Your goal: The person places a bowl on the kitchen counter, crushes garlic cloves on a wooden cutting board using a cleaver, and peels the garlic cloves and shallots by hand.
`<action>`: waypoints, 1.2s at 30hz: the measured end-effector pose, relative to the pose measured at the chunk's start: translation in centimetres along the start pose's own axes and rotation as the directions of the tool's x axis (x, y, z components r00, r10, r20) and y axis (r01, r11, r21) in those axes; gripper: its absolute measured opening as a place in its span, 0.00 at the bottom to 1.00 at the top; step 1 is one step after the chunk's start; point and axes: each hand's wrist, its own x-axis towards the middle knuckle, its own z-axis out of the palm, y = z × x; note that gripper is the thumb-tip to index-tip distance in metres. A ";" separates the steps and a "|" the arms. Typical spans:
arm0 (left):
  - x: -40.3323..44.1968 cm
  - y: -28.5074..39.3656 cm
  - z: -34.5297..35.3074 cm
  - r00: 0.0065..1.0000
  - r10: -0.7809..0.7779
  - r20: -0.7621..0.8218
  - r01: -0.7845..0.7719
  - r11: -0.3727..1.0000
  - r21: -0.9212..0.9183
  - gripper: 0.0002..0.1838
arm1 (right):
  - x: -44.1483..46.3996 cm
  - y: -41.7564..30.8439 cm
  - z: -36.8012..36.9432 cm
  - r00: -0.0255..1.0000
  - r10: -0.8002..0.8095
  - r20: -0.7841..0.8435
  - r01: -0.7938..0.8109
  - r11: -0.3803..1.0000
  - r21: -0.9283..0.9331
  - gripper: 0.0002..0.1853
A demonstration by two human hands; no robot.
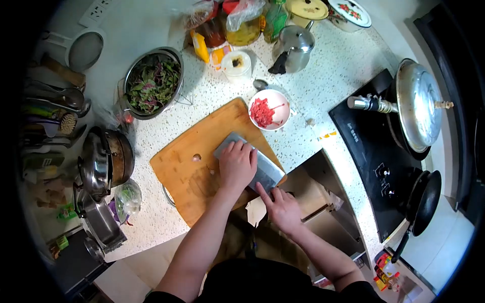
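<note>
A wide-bladed cleaver (267, 171) lies nearly flat over the right part of the wooden cutting board (187, 136). My right hand (285, 209) is closed around its handle at the board's near right edge, index finger stretched toward the blade. On top of the blade rests my left hand (237, 164), palm down, holding nothing. Whatever is under the blade is hidden. A small pale piece, perhaps a garlic clove (196, 157), sits on the board left of my left hand. Beyond the board, a white bowl (284, 97) holds red sliced meat (262, 113).
A metal colander (178, 56) with leafy greens stands at the back left. Pots (96, 161) line the left side. A lidded wok (419, 106) and a frying pan (427, 202) are on the black stove (361, 151). Below the counter, a drawer (303, 194) stands open.
</note>
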 end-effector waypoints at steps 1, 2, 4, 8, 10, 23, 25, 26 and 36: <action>0.0 0.1 1.0 0.999 -0.036 -0.021 0.036 0.999 0.012 0.12 | -0.1 -0.1 0.1 1.000 0.016 -0.011 -0.016 1.000 0.012 0.41; 0.1 0.1 1.9 0.999 -0.035 -0.028 0.036 0.999 0.014 0.12 | -0.1 -0.1 0.3 1.000 0.011 -0.017 -0.011 1.000 0.009 0.41; 0.6 0.7 2.8 0.961 -0.272 -0.042 0.271 0.962 -0.029 0.16 | -0.3 -0.1 0.4 0.998 0.031 -0.053 -0.029 0.999 0.043 0.40; 1.7 2.0 4.5 0.916 -0.366 -0.162 0.378 0.925 0.046 0.18 | -1.1 -1.1 1.3 0.994 0.099 0.037 -0.102 0.989 0.106 0.44; 1.6 2.3 5.4 0.893 -0.350 -0.283 0.391 0.915 0.102 0.18 | -1.3 -1.3 1.7 0.991 0.100 0.089 -0.108 0.989 0.099 0.48; 1.7 2.4 6.2 0.914 -0.347 -0.210 0.381 0.913 0.146 0.15 | -1.6 -0.8 3.6 0.975 0.084 0.207 -0.140 0.952 0.273 0.44; 3.5 2.0 6.5 0.922 -0.329 -0.206 0.362 0.919 0.154 0.15 | -0.8 -0.2 3.7 0.977 0.107 0.182 -0.162 0.933 0.321 0.43; 3.1 2.4 6.2 0.924 -0.337 -0.181 0.365 0.918 0.154 0.15 | -1.4 -0.5 3.5 0.973 0.108 0.203 -0.172 0.928 0.331 0.43; 2.0 0.5 4.0 0.949 -0.313 0.027 0.314 0.944 -0.102 0.12 | -0.7 -0.7 3.3 0.963 0.181 0.201 -0.244 0.902 0.356 0.46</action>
